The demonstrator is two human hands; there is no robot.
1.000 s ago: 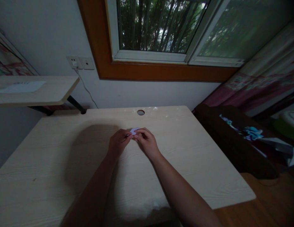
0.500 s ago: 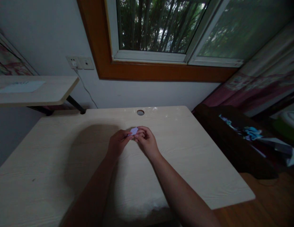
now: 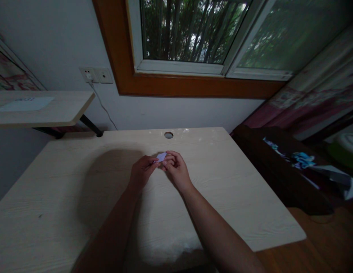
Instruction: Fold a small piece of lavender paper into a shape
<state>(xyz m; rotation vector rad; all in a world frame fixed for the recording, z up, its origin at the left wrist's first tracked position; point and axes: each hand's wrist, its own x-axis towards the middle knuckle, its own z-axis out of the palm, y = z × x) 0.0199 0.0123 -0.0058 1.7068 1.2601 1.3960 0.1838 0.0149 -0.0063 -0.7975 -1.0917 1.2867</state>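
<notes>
Over the far middle of the pale wooden desk, a small light-purple piece of folded paper is held between my two hands. My left hand pinches its left end between thumb and fingers. My right hand is closed at its right side, with the fingers curled and the fingertips against the paper's edge. The paper's lower part is hidden behind the fingers, so I cannot make out its whole shape.
A raised shelf with a sheet on it stands at the desk's left. A round cable hole lies just beyond my hands. On the right, a dark bench carries blue items. A window is ahead.
The paper has tilted slightly, its tip shifting a little to the right. The right fingers have shifted slightly along its edge. Both arms stay in place.
</notes>
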